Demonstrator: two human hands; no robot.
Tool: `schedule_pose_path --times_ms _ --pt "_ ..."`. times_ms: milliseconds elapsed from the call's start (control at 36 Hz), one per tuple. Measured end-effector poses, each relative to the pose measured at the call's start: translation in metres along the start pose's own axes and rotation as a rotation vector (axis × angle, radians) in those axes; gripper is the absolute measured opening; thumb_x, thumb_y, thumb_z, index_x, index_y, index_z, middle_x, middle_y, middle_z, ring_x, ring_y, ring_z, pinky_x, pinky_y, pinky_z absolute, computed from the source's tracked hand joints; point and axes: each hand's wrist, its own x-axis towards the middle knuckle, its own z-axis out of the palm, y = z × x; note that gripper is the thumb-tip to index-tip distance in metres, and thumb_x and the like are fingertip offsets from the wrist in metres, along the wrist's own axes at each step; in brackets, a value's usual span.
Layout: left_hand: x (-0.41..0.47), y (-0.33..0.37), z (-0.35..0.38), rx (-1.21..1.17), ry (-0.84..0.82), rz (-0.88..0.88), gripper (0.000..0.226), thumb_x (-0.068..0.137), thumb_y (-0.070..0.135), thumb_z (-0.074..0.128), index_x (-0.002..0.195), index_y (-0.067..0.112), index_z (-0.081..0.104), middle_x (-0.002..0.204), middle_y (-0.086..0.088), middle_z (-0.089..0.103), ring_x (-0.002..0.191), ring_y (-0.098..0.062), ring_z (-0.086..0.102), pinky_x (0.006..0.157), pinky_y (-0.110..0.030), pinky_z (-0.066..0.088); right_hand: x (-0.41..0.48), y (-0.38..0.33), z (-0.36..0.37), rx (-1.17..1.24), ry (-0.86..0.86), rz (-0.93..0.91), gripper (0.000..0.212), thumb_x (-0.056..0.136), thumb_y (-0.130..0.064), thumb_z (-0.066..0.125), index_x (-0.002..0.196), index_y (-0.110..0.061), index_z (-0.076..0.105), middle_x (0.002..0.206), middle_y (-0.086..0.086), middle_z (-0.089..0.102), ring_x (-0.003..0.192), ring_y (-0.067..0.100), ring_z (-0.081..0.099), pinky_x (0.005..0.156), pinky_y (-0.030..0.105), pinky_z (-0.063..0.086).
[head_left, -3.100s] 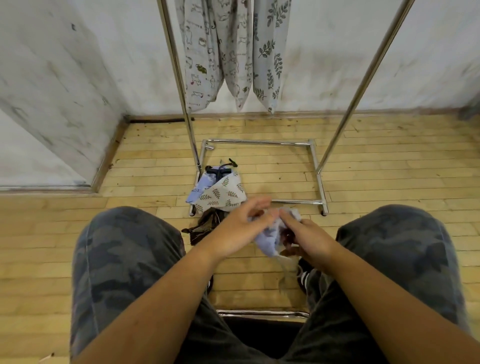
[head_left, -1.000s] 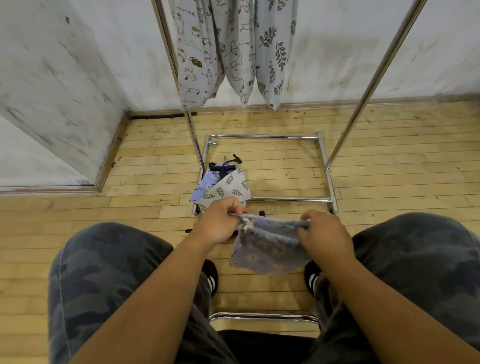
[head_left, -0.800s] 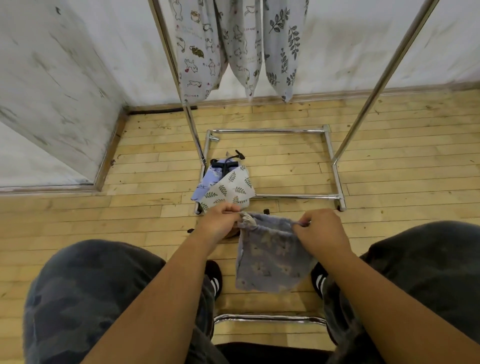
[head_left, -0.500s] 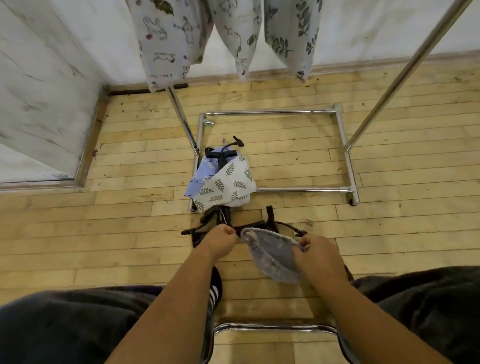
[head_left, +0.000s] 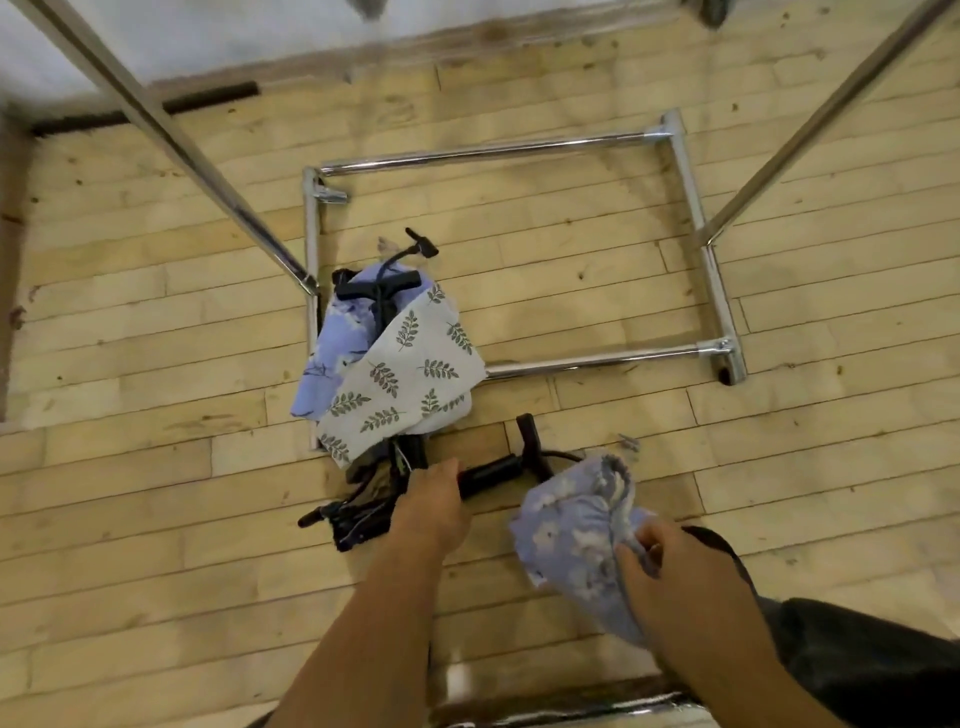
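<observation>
Leaving the blue floral pouch (head_left: 571, 540), the left hand (head_left: 434, 506) has gone down to the floor, where a second ago both hands held the pouch's mouth stretched between them; the view has also tipped steeply downward. That arm now reaches straight ahead, back of the hand up, its fingers curled over the near end of a black pump (head_left: 491, 470) lying on the wooden floor (head_left: 156, 519); the fingertips themselves are hidden. The pump's barrel runs from under the hand up and to the right, ending at a short black cross-piece. The right hand (head_left: 644, 564) alone holds the pouch, fingers bunched into the cloth at its right edge; the pouch sits just above the floor beside the pump, its long axis running roughly away from the person, gathered mouth at the far end. Just beyond lie a leaf-print bag (head_left: 410, 374) and a pale blue bag (head_left: 332, 353), heaped against the chrome rack base (head_left: 498, 150).
</observation>
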Motion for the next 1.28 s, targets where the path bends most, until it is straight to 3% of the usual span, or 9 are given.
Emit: schedule_pose_path --times_ms 83,250,472,611,722,861,944,1111,1278 --pt "0.001 0.003 0.007 0.220 0.039 -0.018 0.054 0.099 0.014 0.050 0.151 0.020 0.037 0.148 -0.006 0.046 0.140 -0.030 0.035 0.111 -0.046 0.037 0.008 0.000 0.000 0.001 -0.072 0.032 0.029 0.101 -0.042 0.055 0.093 -0.014 0.057 0.087 0.015 0.066 0.077 0.033 0.065 0.062 0.038 0.042" --pt "0.003 0.009 0.022 0.420 -0.005 -0.092 0.030 0.100 0.015 0.051 0.128 0.020 0.061 0.136 -0.006 0.056 0.135 -0.029 0.038 0.115 -0.045 0.032 0.005 -0.009 -0.006 -0.042 -0.053 -0.001 0.027 0.101 -0.045 0.052 0.088 -0.022 0.057 0.080 0.002 0.066 0.077 0.021 0.066 0.069 0.037 0.053" --pt "0.003 0.010 0.037 0.477 -0.043 -0.050 0.047 0.102 0.017 0.047 0.148 0.013 0.041 0.155 -0.012 0.041 0.150 -0.033 0.026 0.120 -0.045 0.027 -0.006 -0.021 -0.021 -0.104 -0.093 -0.075 0.027 0.103 -0.045 0.050 0.082 -0.028 0.052 0.080 -0.002 0.060 0.076 0.014 0.063 0.068 0.028 0.051" --pt "-0.009 0.016 0.023 0.305 -0.106 0.006 0.047 0.100 0.030 0.055 0.140 0.009 0.040 0.130 -0.012 0.060 0.115 -0.029 0.060 0.092 -0.038 0.049 -0.021 -0.023 -0.033 -0.173 -0.150 -0.079 0.022 0.104 -0.046 0.047 0.094 -0.028 0.055 0.091 -0.004 0.063 0.083 0.011 0.062 0.078 0.029 0.053" --pt "-0.032 0.032 -0.004 0.022 -0.159 0.056 0.042 0.100 0.034 0.060 0.132 0.012 0.044 0.124 -0.009 0.062 0.100 -0.023 0.061 0.085 -0.034 0.053 -0.040 -0.022 -0.045 -0.195 -0.099 -0.105 0.025 0.102 -0.049 0.048 0.090 -0.028 0.054 0.088 -0.008 0.062 0.078 0.009 0.059 0.073 0.029 0.053" --pt "-0.082 0.056 -0.050 -0.191 -0.001 0.060 0.035 0.100 0.040 0.062 0.115 0.013 0.045 0.099 -0.008 0.061 0.085 -0.023 0.061 0.071 -0.033 0.049 -0.072 -0.014 -0.066 -0.192 -0.066 -0.202 0.022 0.103 -0.043 0.049 0.086 -0.028 0.051 0.084 -0.006 0.059 0.075 0.009 0.057 0.069 0.026 0.049" --pt "-0.119 0.069 -0.076 -0.204 0.053 0.069 0.042 0.100 0.047 0.059 0.114 0.009 0.050 0.091 -0.007 0.059 0.072 -0.016 0.056 0.062 -0.031 0.043 -0.095 -0.008 -0.080 -0.185 -0.080 -0.262 0.003 0.104 -0.034 0.052 0.103 -0.031 0.050 0.087 -0.009 0.058 0.076 0.008 0.054 0.068 0.022 0.047" --pt "-0.200 0.089 -0.109 -0.451 -0.004 0.023 0.045 0.097 0.053 0.060 0.086 0.010 0.057 0.082 -0.010 0.056 0.071 -0.024 0.057 0.068 -0.032 0.043 -0.144 0.008 -0.097 -0.133 -0.035 -0.445 0.067 0.102 -0.037 0.053 0.156 -0.048 0.014 0.071 -0.004 0.062 0.062 0.013 0.061 0.056 0.029 0.050" --pt "-0.285 0.111 -0.104 -0.718 -0.023 0.012 0.052 0.080 0.055 0.076 0.101 0.007 0.076 0.096 -0.013 0.077 0.089 -0.029 0.073 0.091 -0.041 0.060 -0.183 0.028 -0.088 -0.143 -0.076 -0.658 0.108 0.095 -0.034 0.071 0.150 -0.060 -0.017 0.073 -0.019 0.047 0.067 0.003 0.051 0.059 0.015 0.040"
